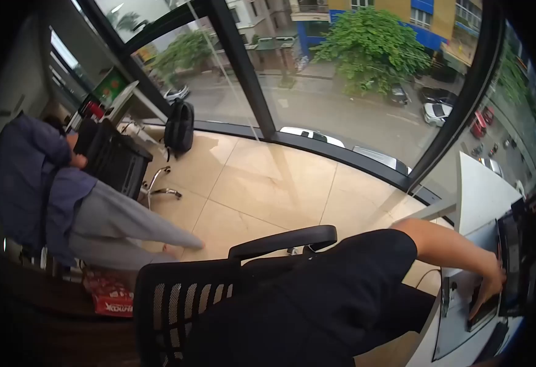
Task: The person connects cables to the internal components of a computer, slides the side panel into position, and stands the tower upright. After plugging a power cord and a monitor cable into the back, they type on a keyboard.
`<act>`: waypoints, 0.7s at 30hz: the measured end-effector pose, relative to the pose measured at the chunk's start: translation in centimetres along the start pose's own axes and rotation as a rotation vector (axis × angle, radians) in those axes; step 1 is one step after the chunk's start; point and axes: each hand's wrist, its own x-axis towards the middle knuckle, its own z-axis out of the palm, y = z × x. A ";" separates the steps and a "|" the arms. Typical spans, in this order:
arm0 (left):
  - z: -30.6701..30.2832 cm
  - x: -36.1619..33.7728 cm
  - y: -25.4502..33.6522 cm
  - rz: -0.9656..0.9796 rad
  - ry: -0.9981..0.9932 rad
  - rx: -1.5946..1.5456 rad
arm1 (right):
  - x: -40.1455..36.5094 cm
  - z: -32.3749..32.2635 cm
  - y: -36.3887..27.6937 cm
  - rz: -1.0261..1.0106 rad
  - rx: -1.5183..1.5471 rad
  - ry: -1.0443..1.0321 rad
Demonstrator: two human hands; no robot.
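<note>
Mesh chair — co-worker's arm outstretched, hand flat on laptop.

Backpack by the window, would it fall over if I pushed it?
Probably yes: the backpack stands upright by the window, so a sideways push could tip it. It looks soft, so likely floppy. It may slide on the smooth floor tiles.

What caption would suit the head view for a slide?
A seated person in black reaches a hand to a laptop on a white desk; another person sits near the window.
</note>
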 end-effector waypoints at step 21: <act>-8.7 -12.6 1.4 0.263 0.518 0.069 | 1.5 -2.4 6.1 0.053 0.378 0.188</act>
